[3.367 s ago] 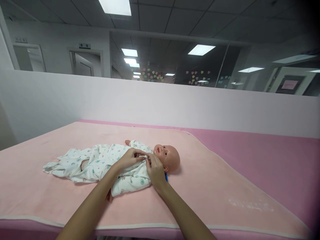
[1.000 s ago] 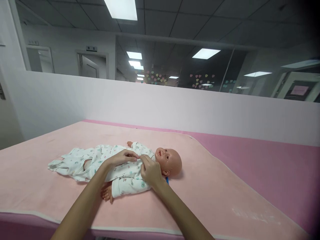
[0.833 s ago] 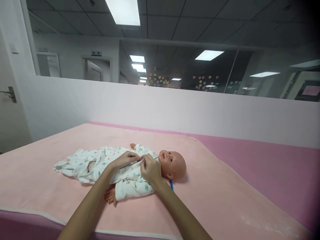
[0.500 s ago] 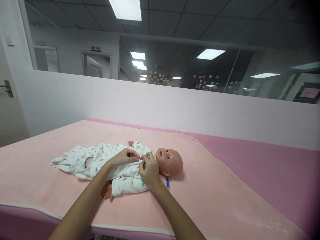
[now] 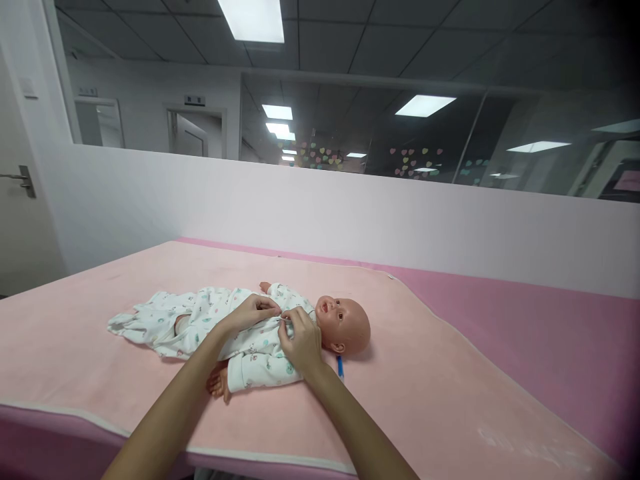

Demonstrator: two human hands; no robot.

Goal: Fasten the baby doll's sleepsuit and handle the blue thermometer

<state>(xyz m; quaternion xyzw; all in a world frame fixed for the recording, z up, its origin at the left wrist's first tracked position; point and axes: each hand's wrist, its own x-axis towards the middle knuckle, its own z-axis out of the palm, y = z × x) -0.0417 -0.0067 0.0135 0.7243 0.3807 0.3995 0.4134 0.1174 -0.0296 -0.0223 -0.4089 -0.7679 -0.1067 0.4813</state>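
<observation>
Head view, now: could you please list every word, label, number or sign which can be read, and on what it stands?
No text is readable.
White lettering on the mat: too faint and blurred.
Sign above the door: too small.
Pink sheet at the right edge: any text is too small.
Suit: small prints; any letters are too small.

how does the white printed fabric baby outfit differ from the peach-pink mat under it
The white printed fabric baby outfit has small coloured motifs; the peach-pink mat is mostly plain, with faint pale marks. The outfit is much smaller, dressing just the bald doll; the mat spreads far around it. The outfit is rumpled, with the left hand and right hand at its front; the mat lies mostly flat. Both look soft.
</observation>
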